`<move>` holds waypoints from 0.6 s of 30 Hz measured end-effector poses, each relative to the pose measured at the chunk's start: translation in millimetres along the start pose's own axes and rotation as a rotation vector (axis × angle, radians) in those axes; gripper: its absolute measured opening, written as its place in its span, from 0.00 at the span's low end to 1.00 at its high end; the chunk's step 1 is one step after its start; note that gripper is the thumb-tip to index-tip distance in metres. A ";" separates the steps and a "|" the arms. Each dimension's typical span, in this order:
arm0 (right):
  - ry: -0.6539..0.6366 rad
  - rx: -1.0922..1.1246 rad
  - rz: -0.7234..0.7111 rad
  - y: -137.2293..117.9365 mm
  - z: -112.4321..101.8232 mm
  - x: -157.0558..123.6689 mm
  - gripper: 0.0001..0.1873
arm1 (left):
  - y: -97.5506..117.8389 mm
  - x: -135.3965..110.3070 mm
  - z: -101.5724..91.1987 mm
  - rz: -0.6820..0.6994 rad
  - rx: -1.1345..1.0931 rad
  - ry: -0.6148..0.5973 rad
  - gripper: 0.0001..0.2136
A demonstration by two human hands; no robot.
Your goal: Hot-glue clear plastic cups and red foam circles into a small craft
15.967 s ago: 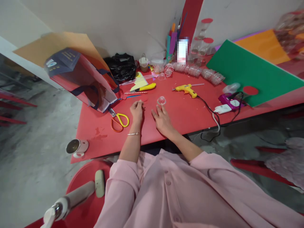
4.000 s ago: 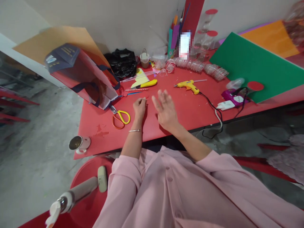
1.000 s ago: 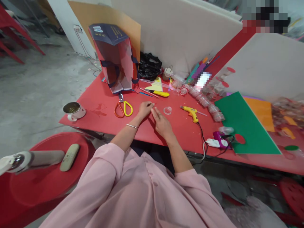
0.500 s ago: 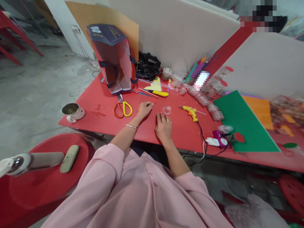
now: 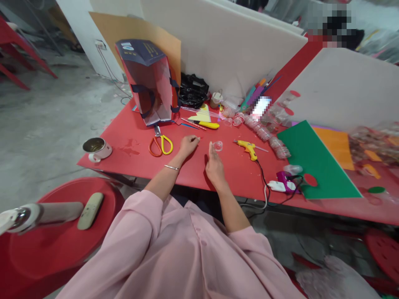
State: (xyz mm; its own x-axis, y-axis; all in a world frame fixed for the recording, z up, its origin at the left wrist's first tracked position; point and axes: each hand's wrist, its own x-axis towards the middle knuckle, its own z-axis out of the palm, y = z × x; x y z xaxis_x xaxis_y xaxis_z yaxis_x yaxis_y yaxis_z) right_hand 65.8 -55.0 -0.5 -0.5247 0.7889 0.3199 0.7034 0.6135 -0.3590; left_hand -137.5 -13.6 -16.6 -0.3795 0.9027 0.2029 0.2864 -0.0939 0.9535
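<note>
Red table (image 5: 229,176), two bare hands

The left hand's (image 5: 188,146) grip is pinched, on what I cannot tell. The right hand (image 5: 215,167) is unfurled, fingers straight; a clear plastic cup (image 5: 218,146) sits just beside its fingertips, at three o'clock.

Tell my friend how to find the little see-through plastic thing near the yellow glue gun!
Start at the big red table and find the yellow glue gun. Look left of it in the picture for a small, round, clear plastic piece. Unlike the clear plastic pieces clustered farther back, it lies on its own, nearer the front.
</note>
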 end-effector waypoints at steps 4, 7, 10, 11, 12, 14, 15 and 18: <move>-0.052 -0.022 -0.058 -1.8 -1.9 -1.3 0.44 | -0.8 0.0 0.1 -0.001 0.000 -0.004 0.17; -0.036 -0.045 -0.048 -4.9 1.0 -3.0 0.39 | -1.9 0.3 0.6 -0.003 -0.003 -0.006 0.17; -0.026 -0.054 -0.044 -7.3 -0.9 -2.3 0.34 | -2.6 1.0 1.1 -0.003 0.001 -0.002 0.17; -0.044 -0.044 -0.063 -8.3 -4.7 -1.3 0.34 | -2.7 1.2 1.2 -0.003 0.004 0.000 0.17; -0.060 -0.029 -0.092 -9.4 -10.3 0.0 0.34 | -2.7 1.4 1.3 -0.003 0.009 0.002 0.17; -0.030 0.001 -0.162 -12.6 -25.5 3.1 0.36 | -2.9 1.6 1.7 -0.007 0.018 -0.001 0.18; 0.036 0.006 -0.188 -14.4 -33.4 4.6 0.38 | -3.1 1.6 2.0 -0.011 0.022 -0.004 0.18; 0.243 0.012 -0.229 -18.1 -46.5 7.7 0.42 | -3.4 1.2 2.7 -0.023 0.028 -0.015 0.17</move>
State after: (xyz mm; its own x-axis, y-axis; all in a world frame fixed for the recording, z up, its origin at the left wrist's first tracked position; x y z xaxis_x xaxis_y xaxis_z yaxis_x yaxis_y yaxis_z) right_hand 71.4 -61.7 49.3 -0.5379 0.5992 0.5930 0.5736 0.7756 -0.2634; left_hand -136.5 -11.1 -20.3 -0.3734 0.9105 0.1775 0.3024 -0.0614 0.9512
